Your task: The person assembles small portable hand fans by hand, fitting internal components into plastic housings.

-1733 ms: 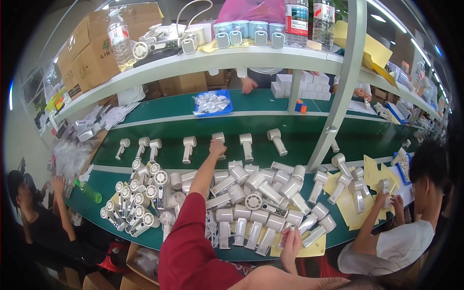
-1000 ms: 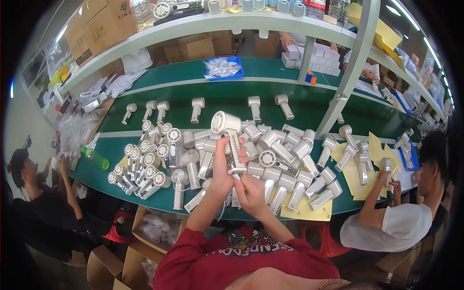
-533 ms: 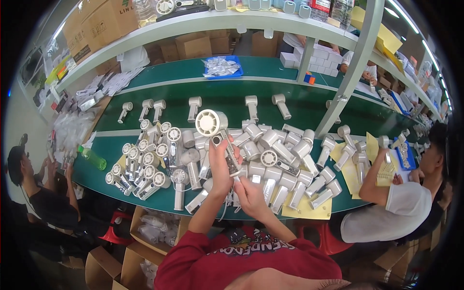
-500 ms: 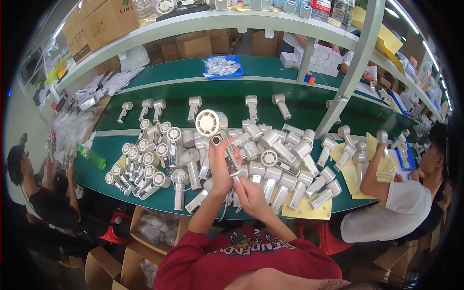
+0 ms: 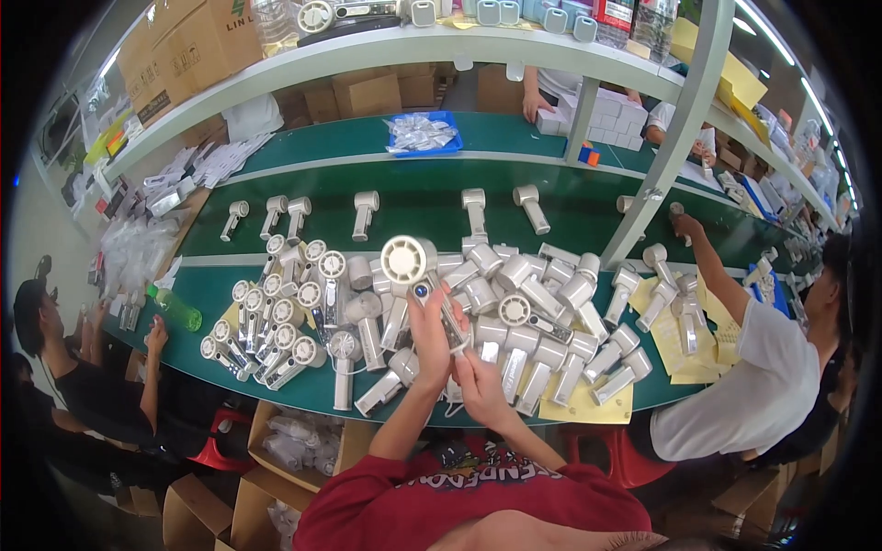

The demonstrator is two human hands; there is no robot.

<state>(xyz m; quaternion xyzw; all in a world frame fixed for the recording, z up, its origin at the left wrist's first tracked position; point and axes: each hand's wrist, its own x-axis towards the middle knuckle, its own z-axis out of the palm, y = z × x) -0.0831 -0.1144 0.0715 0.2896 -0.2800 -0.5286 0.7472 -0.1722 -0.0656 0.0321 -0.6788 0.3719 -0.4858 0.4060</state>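
A white handheld fan (image 5: pixel 405 261) with a round grilled head stands tilted in front of me. My left hand (image 5: pixel 430 338) is closed around its handle, where a small blue light shows. At the handle's lower end, my right hand (image 5: pixel 483 384) is closed with the fingertips pinched around what looks like a white cable plug. A thin white cable (image 5: pixel 452 410) hangs below my hands; its path is partly hidden. Left of my hands many similar fans (image 5: pixel 276 312) stand packed with their grilles up. To the right, a heap of fans (image 5: pixel 542 303) lies on the table.
Several fans (image 5: pixel 366 213) lie spaced along the green belt (image 5: pixel 322 234). Farther back is a blue tray (image 5: pixel 450 138) of small bags. A green bottle (image 5: pixel 176 309) lies at left. A metal post (image 5: pixel 666 138) rises at right. Co-workers sit on both sides; open cartons (image 5: pixel 253 496) stand below.
The fan in my hands has moved slightly right and down, and a blue light now shows on it. At right, a co-worker's arm has reached out to a fan on the belt.
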